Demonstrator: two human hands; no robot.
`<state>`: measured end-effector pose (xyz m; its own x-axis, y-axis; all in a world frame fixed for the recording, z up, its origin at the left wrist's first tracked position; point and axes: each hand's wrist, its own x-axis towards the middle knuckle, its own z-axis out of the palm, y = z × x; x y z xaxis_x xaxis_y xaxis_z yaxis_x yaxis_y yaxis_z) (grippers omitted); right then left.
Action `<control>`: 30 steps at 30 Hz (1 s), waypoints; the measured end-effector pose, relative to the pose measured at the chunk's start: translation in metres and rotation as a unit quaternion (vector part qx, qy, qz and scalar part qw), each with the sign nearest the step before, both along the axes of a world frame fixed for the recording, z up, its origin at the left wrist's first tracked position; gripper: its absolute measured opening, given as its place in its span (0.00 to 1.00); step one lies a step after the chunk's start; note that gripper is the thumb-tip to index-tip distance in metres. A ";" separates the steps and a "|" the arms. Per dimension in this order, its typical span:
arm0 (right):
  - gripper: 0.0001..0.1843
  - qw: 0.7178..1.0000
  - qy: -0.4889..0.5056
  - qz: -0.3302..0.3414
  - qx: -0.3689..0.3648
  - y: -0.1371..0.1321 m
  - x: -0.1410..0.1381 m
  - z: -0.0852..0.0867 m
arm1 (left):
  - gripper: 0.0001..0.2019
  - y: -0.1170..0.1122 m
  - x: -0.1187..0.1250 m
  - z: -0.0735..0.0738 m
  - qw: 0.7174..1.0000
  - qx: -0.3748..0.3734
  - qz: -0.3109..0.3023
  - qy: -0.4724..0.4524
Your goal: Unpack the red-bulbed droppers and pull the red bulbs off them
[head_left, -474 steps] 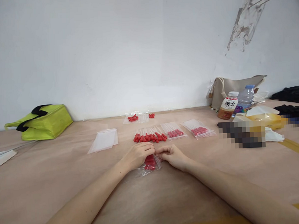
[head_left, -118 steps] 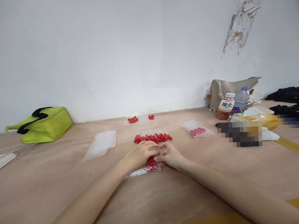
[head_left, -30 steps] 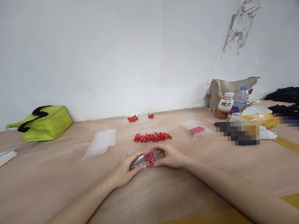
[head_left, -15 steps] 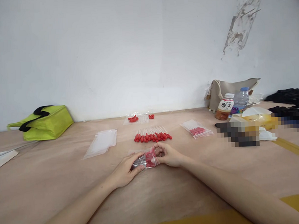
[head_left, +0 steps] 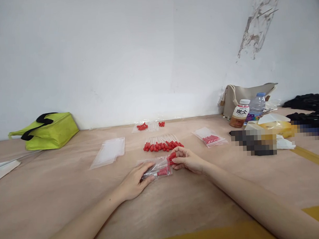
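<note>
My left hand [head_left: 138, 180] is closed on a clear zip bag [head_left: 156, 165], thumb and fingers pressing its left end on the table. Some red tips show through the plastic near the bag's right end. At the bag's open mouth, my right hand [head_left: 187, 160] pinches several red-tipped sticks [head_left: 172, 158] by their red ends, which stick out of the bag. Just beyond lies a row of red-tipped white sticks [head_left: 163, 145], red ends toward me. To the right is a stack of bags filled with such sticks [head_left: 210, 137]; flat clear bags [head_left: 108, 151] lie to the left.
More red-tipped sticks [head_left: 142, 126] lie on clear plastic by the wall. A lime-green bag [head_left: 51, 131] stands at the left. On the right are a brown-and-white bottle [head_left: 240, 114], a clear bottle [head_left: 257, 106], a beige bag [head_left: 245, 91] and a yellow tissue pack [head_left: 276, 128].
My right hand has moved right and slightly away from me. Red tips now stick out of the bag's mouth in its fingers. My left hand has stayed on the bag.
</note>
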<state>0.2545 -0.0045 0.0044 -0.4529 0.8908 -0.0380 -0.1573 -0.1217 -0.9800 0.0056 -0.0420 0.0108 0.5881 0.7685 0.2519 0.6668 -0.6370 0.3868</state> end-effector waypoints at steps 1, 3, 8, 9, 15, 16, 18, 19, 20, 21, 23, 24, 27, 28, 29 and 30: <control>0.19 1.000 0.007 -0.005 -0.010 0.000 -0.001 -0.001 | 0.21 0.000 0.000 0.000 1.000 0.000 0.000 0.003; 0.18 0.999 0.014 -0.020 -0.025 -0.001 -0.005 -0.004 | 0.21 0.000 0.000 0.001 1.000 -0.004 0.001 0.010; 0.18 0.999 -0.010 -0.032 0.020 0.006 0.007 0.002 | 0.21 -0.001 0.000 0.001 0.999 -0.022 0.000 0.031; 0.18 0.998 -0.028 -0.026 0.044 0.009 0.016 0.006 | 0.21 -0.002 0.000 0.002 0.999 -0.025 0.002 0.032; 0.17 0.986 -0.034 -0.107 0.120 0.030 0.088 0.037 | 0.22 -0.003 -0.004 0.007 0.994 -0.032 -0.030 0.101; 0.17 0.979 -0.021 -0.152 0.133 0.033 0.096 0.038 | 0.23 -0.003 -0.004 0.007 0.990 -0.031 -0.045 0.126; 0.18 0.957 -0.014 -0.235 0.171 0.040 0.102 0.034 | 0.23 -0.003 -0.004 0.008 0.984 -0.028 -0.062 0.165; 0.18 0.942 -0.023 -0.271 0.198 0.043 0.102 0.030 | 0.23 -0.003 -0.005 0.008 0.981 -0.027 -0.067 0.178; 0.18 0.924 -0.044 -0.301 0.231 0.046 0.099 0.024 | 0.23 -0.003 -0.005 0.009 0.979 -0.027 -0.072 0.187; 0.18 0.903 -0.076 -0.325 0.270 0.048 0.095 0.018 | 0.23 -0.003 -0.005 0.009 0.978 -0.027 -0.077 0.193; 0.14 0.847 -0.168 -0.351 0.362 0.050 0.085 0.005 | 0.23 -0.002 -0.005 0.009 0.975 -0.029 -0.085 0.202; 0.11 0.817 -0.216 -0.348 0.407 0.051 0.080 -0.001 | 0.24 -0.002 -0.005 0.009 0.975 -0.029 -0.086 0.204; 0.11 0.742 -0.325 -0.296 0.506 0.053 0.070 -0.012 | 0.26 -0.001 -0.005 0.008 0.974 -0.029 -0.083 0.207; 0.12 0.727 -0.349 -0.274 0.525 0.054 0.069 -0.015 | 0.26 -0.001 -0.005 0.008 0.974 -0.029 -0.082 0.208; 0.12 0.715 -0.370 -0.253 0.537 0.056 0.068 -0.017 | 0.27 -0.001 -0.004 0.008 0.974 -0.029 -0.081 0.208; 0.13 0.706 -0.388 -0.236 0.543 0.057 0.068 -0.018 | 0.27 -0.001 -0.004 0.008 0.974 -0.030 -0.081 0.209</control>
<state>0.3222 0.0525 -0.0136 -0.3132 0.6309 0.7098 0.7072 0.6538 -0.2691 0.0015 -0.0430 0.0192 0.7440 0.6636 -0.0779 0.6671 -0.7312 0.1424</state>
